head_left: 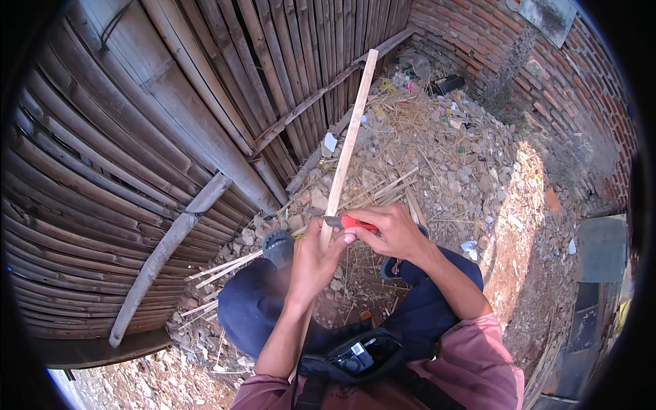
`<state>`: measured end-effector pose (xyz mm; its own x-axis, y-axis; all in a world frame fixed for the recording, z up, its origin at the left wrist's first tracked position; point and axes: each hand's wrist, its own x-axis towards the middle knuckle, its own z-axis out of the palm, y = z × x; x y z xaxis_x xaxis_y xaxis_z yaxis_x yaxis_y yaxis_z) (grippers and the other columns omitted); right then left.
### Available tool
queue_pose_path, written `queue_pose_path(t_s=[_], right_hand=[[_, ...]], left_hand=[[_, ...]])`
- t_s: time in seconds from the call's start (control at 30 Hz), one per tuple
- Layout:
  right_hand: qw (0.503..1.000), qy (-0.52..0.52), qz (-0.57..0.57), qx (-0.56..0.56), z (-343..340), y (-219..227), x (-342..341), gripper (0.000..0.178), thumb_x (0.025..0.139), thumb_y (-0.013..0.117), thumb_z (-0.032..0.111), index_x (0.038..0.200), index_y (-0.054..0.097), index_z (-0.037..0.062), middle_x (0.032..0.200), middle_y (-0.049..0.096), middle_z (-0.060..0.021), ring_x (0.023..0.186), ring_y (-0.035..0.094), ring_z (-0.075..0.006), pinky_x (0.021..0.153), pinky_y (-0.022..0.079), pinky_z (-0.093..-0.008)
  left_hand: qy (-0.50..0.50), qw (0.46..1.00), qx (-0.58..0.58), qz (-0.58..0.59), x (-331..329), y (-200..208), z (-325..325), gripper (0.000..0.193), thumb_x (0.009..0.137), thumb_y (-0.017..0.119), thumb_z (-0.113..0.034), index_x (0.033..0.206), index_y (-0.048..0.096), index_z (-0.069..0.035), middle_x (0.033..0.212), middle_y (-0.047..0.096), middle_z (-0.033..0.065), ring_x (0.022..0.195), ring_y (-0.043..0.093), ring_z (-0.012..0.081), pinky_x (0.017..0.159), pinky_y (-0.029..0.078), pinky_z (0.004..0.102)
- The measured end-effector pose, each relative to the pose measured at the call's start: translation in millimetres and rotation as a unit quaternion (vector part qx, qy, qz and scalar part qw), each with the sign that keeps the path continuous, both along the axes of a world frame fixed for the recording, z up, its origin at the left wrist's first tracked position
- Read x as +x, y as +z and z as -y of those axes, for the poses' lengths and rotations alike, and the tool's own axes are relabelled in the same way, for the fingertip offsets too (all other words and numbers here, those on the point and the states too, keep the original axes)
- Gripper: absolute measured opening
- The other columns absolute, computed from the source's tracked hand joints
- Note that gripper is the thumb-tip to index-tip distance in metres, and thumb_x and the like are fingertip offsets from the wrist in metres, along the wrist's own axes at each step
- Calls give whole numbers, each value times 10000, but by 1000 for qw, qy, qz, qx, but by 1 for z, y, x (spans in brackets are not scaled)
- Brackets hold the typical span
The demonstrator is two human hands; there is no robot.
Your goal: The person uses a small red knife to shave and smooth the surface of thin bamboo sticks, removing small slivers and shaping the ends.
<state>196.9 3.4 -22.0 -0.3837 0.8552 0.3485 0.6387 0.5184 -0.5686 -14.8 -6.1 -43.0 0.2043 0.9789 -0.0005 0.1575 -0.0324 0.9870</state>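
Note:
A long pale wooden strip (352, 133) slants up and away from my lap, its far end raised toward the bamboo wall. My left hand (314, 258) is wrapped round it near the lower part. In my right hand (391, 234) is a red-handled utility knife (357, 223), its dark blade lying against the strip just above my left fingers. The right thumb is close to the left thumb at the strip. Below my hands the strip runs past my left forearm, where it is partly hidden.
A bamboo wall (178, 116) rises on the left, with a brick wall (471, 31) at the far right. Rubble and dry straw (437, 160) cover the ground. Several thin strips (225, 270) lie beside my left knee. An open black bag (355, 352) rests at my waist.

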Motion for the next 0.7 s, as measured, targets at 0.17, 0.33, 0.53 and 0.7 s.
queue_pose_path(t_s=[0.17,0.33,0.53,0.7], right_hand=[[999,-9,-32,0,1,-2,-3,306,942,780,222,1209,788,74,998,803,-155,817,780,-337,703,613,-418],[999,-37,-32,-5,4,-1,-8,291,945,770,261,1193,802,111,967,802,-151,804,773,-349,694,606,-435],[997,-75,-16,-5,9,5,-16,291,955,763,284,1194,802,122,957,799,-157,802,768,-365,686,601,-444],[993,-110,-30,-2,10,5,-21,295,969,756,292,1198,798,111,966,797,-167,807,768,-373,691,602,-450]], left_hand=[[-2,1000,1,-19,0,5,1,263,989,809,-157,1094,634,8,848,698,29,785,589,79,689,506,292],[3,999,20,-50,1,11,2,279,1000,796,-195,1079,623,9,800,671,58,749,571,104,656,482,323],[13,997,23,-70,2,10,1,298,1017,766,-212,1075,612,36,779,688,160,686,636,199,645,507,394],[34,996,21,-85,7,9,0,328,1027,755,-245,1066,622,52,776,702,205,670,687,266,650,524,426]])
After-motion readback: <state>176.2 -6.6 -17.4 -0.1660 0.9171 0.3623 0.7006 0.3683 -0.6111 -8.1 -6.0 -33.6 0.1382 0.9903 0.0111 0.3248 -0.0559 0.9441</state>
